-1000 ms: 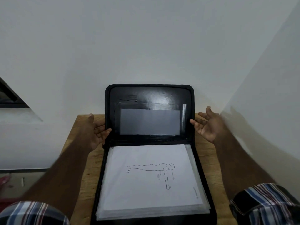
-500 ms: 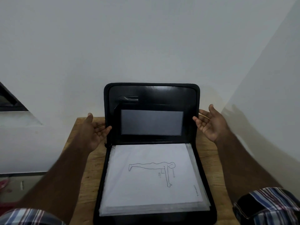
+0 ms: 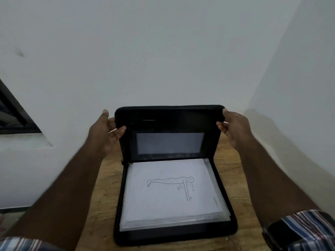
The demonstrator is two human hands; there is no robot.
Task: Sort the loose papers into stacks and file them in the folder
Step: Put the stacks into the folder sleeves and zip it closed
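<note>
A black zip folder lies open on the wooden table, its lid standing upright toward the wall. A stack of white papers fills the lower half; the top sheet shows a line drawing of a figure in a push-up pose. My left hand grips the lid's upper left corner, thumb on the inner face. My right hand grips the upper right corner the same way. A grey clear pocket sits inside the lid.
White walls close in behind and to the right of the table. A dark window frame shows at the far left. Bare wood runs along both sides of the folder.
Both hands were open and apart from the folder beside the lid; they have risen and closed on its top corners. The lid has tilted slightly toward me.
</note>
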